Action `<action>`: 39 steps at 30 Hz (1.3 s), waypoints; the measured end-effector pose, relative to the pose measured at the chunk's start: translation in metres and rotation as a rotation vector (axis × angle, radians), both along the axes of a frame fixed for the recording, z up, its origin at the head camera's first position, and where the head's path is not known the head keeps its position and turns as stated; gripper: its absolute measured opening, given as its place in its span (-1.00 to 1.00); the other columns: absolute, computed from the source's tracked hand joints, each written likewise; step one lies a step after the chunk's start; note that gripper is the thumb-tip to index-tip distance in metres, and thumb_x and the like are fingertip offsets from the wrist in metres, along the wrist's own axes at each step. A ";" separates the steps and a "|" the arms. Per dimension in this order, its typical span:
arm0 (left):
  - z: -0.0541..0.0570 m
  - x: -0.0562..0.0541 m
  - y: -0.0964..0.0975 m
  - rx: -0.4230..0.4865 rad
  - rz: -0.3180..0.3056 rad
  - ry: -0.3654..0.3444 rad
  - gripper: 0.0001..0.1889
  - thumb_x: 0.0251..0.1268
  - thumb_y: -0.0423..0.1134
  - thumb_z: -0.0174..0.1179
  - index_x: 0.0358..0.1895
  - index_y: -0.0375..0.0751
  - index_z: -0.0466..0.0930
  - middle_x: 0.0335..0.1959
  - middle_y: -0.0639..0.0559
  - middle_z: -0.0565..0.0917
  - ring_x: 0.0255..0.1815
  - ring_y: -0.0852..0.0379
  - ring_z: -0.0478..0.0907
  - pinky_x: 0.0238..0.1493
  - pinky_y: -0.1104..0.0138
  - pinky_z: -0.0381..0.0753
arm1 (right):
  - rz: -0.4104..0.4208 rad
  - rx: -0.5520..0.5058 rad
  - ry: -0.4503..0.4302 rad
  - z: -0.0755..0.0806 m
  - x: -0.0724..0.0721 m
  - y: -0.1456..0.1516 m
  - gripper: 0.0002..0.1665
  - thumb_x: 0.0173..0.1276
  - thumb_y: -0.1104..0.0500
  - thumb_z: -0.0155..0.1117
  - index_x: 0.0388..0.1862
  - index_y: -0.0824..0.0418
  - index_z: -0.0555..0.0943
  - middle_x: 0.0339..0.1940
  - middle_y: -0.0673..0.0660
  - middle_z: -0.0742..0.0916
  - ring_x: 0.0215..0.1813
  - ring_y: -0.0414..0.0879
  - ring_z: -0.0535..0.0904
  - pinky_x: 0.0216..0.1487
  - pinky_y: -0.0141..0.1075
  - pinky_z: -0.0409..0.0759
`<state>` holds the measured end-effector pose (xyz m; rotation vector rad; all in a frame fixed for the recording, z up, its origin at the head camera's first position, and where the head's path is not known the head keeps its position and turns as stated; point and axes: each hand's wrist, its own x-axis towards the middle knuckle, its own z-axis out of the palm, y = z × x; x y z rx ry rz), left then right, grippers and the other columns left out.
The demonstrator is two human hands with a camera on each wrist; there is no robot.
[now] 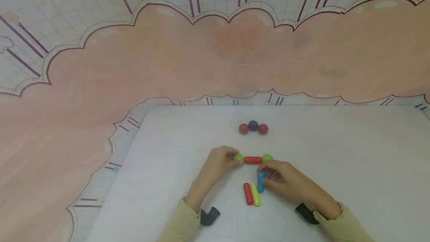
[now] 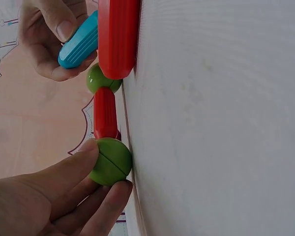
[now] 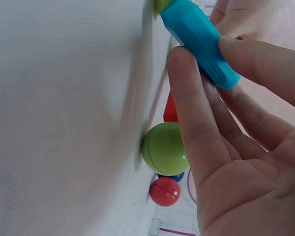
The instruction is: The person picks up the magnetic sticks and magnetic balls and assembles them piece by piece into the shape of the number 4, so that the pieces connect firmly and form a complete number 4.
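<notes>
A red rod (image 1: pixel 252 160) lies crosswise on the white table between two green balls, its ends against them. My left hand (image 1: pixel 222 163) pinches the left green ball (image 2: pixel 110 162) between thumb and fingers. In my right hand (image 1: pixel 285 178) is a blue rod (image 3: pixel 200 43), held between thumb and fingers and tilted in the right wrist view. The right green ball (image 1: pixel 267 158) sits just beyond the right fingers. Nearer the person, a second red rod (image 1: pixel 248 194) and a yellow-green rod (image 1: pixel 255 195) lie side by side, just left of the blue one.
Farther back, a blue ball (image 1: pixel 253 125) stands between a left red ball (image 1: pixel 243 129) and a right red ball (image 1: pixel 263 129). The white tabletop (image 1: pixel 161 152) ends at a back edge, with a peach patterned cloth (image 1: pixel 188 62) beyond it.
</notes>
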<state>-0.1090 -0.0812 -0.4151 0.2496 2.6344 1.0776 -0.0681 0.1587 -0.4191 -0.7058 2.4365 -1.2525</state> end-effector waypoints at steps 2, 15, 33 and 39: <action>0.000 0.000 0.000 0.004 0.004 -0.003 -0.62 0.22 -0.13 0.39 0.10 -0.11 0.66 -0.02 0.02 0.71 -0.05 0.09 0.64 0.06 0.20 0.65 | -0.003 0.000 0.003 0.001 -0.001 0.000 -0.75 0.38 0.16 0.33 0.01 0.17 0.62 -0.18 -0.11 0.68 -0.17 -0.28 0.60 -0.06 -0.37 0.65; 0.000 0.001 0.004 0.022 0.014 -0.007 -0.64 0.21 -0.17 0.39 0.07 -0.16 0.67 -0.06 0.00 0.73 -0.09 0.11 0.66 0.02 0.22 0.66 | -0.020 0.002 0.050 0.011 -0.007 -0.004 -0.71 0.37 0.19 0.34 0.04 0.19 0.62 -0.19 -0.11 0.69 -0.15 -0.25 0.58 -0.01 -0.34 0.66; -0.001 0.002 0.002 0.035 0.027 0.007 -0.64 0.21 -0.18 0.39 0.07 -0.17 0.67 -0.04 -0.02 0.72 -0.09 0.08 0.66 0.03 0.21 0.66 | -0.058 -0.027 0.098 0.020 -0.018 -0.013 -0.70 0.35 0.22 0.35 0.05 0.20 0.62 -0.14 -0.06 0.71 -0.12 -0.20 0.60 0.01 -0.31 0.67; -0.002 0.002 0.002 0.034 0.024 0.018 -0.64 0.21 -0.18 0.39 0.07 -0.18 0.67 -0.05 -0.01 0.72 -0.10 0.09 0.66 0.02 0.21 0.66 | -0.061 -0.024 0.129 0.020 -0.024 -0.016 -0.70 0.38 0.21 0.33 0.07 0.21 0.61 -0.08 -0.03 0.71 -0.10 -0.18 0.64 0.03 -0.23 0.68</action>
